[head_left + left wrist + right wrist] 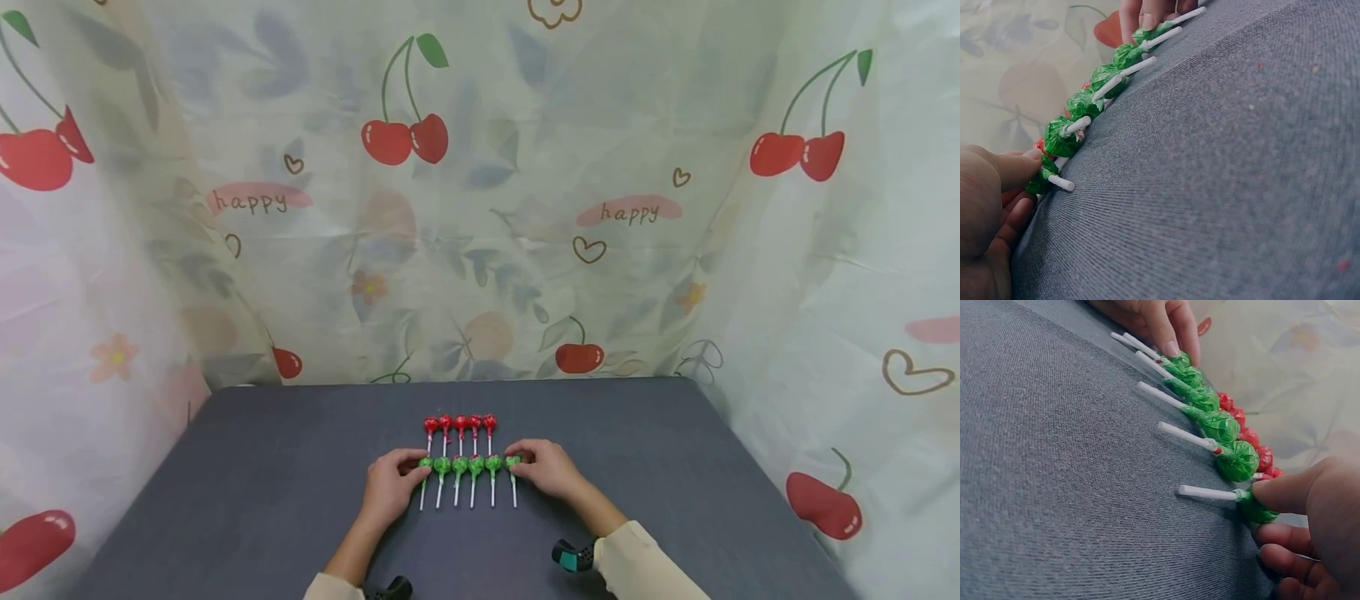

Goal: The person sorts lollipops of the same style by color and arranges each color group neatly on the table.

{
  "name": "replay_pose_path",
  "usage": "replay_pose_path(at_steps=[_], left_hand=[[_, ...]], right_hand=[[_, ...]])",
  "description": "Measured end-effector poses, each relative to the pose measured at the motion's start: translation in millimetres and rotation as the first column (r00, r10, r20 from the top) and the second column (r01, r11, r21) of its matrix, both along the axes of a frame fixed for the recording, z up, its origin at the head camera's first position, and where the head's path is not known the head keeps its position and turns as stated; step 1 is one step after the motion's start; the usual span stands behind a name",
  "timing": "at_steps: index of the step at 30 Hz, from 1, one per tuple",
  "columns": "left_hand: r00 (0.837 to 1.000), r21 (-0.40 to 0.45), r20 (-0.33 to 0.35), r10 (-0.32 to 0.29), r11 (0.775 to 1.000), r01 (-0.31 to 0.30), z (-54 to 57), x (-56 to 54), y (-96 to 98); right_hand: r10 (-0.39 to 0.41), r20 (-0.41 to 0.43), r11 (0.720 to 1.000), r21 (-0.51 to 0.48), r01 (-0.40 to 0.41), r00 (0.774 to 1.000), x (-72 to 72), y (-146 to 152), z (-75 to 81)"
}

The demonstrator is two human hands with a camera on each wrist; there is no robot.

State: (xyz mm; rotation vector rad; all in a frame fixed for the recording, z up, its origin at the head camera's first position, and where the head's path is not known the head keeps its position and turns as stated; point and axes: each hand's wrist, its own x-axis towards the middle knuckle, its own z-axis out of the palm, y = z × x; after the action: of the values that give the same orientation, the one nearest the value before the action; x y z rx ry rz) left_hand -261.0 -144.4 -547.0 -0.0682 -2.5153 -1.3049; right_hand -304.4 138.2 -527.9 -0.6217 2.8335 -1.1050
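Observation:
A row of several green-wrapped lollipops [460, 466] lies on the dark grey table, white sticks pointing toward me. Just behind it is a row of red-wrapped lollipops [461, 423], their sticks reaching toward the green heads. My left hand [390, 485] pinches the head of the leftmost green lollipop [1038, 181] between thumb and fingers. At the other end, my right hand [552, 469] holds the rightmost green lollipop [1259, 509] by its head. That one stands slightly apart from its neighbour. In the wrist views, the red lollipops are partly hidden behind the green ones.
The grey cloth-covered table [285, 467] extends to both sides and in front of the lollipops. A patterned curtain [480, 208] with cherries hangs behind the table and along both sides. A black wrist device [573, 556] is near the right sleeve.

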Motion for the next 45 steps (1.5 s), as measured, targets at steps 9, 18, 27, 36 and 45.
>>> replay_pose_path(at_steps=[9,18,27,36,45], left_hand=[[1.0,0.011,0.012,0.006,1.0,-0.006,-0.7,0.2,-1.3],[1.0,0.019,0.017,0.002,1.0,-0.003,-0.8,-1.4,-1.2],[0.999,0.02,0.032,0.007,1.0,-0.008,-2.7,-2.6,-1.1],[1.0,0.026,0.021,-0.001,1.0,0.001,-2.4,-1.9,-0.3],[1.0,0.023,0.009,-0.005,1.0,0.004,-0.3,1.0,0.5]], right_hand=[[0.006,0.037,0.999,-0.05,-0.004,0.999,3.2,-0.3,2.0],[0.034,0.032,0.999,-0.039,-0.033,0.999,2.1,0.9,-2.2],[0.036,0.04,0.996,-0.083,-0.032,0.999,3.8,1.8,-0.9],[0.013,0.069,0.994,-0.108,-0.005,0.998,5.0,3.9,-0.1],[-0.032,0.094,0.99,-0.137,0.045,0.995,8.9,7.4,-2.4]])
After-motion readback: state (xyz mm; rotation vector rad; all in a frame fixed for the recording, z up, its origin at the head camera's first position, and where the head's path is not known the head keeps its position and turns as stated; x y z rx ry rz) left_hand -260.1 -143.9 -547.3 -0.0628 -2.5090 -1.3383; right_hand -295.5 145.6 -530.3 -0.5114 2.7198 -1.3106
